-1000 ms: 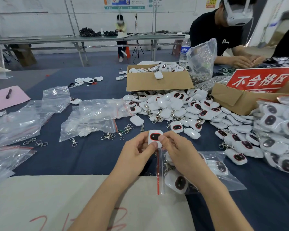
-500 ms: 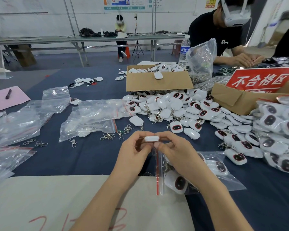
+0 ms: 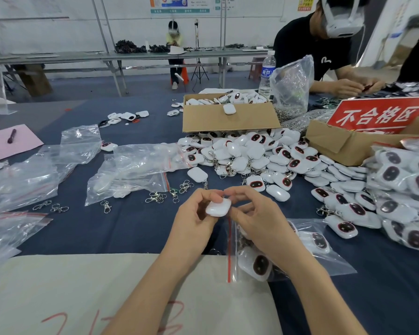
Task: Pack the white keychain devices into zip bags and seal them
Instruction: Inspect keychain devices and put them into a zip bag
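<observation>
White device (image 3: pixel 218 207) is pinched by the left grip (image 3: pixel 194 220) and right grip (image 3: pixel 258 213), just above the bag (image 3: pixel 324 259). A few lie inside already. A big pile (image 3: pixel 252 153) waits on the counter (image 3: pixel 131 226), unpacked.

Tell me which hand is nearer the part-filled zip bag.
Right. The right hand is over the zip bag; the left hand is left of its red-striped mouth. Both pinch one keychain device.

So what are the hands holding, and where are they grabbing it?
One white keychain device: the left hand pinches its left edge, and the right hand pinches its right edge.
</observation>
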### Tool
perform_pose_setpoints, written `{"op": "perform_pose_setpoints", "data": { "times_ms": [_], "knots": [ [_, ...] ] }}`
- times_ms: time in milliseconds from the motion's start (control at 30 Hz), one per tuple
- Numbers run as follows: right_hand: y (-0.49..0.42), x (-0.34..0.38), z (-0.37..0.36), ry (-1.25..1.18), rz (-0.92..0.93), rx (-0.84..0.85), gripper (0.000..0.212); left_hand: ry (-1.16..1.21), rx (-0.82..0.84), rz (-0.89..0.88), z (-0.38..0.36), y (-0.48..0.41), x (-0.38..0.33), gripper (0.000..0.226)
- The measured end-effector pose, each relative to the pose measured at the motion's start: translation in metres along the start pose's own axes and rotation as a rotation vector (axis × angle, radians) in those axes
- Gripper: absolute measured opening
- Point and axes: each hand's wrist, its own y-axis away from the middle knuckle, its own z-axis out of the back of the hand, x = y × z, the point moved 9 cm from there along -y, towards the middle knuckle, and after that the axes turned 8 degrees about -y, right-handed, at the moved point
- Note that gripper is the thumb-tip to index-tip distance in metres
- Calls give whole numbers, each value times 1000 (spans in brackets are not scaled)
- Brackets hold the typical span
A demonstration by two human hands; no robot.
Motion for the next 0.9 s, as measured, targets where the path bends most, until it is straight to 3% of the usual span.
{"op": "perform_pose_setpoints", "data": {
  "times_ms": [300,467,633,900],
  "knots": [
    [0,1,-2,-28,7,1,30,-65,-40,63,5,-1,6,32],
    [0,-3,1,9,-21,-11,22,-90,-17,9,2,1,-3,33],
    [1,-3,0,88,-39,14,36,-158,-20,-44,2,3,-10,46],
    [2,0,0,68,-22,11,24,-131,-33,-59,3,3,-13,38]
  ]
}}
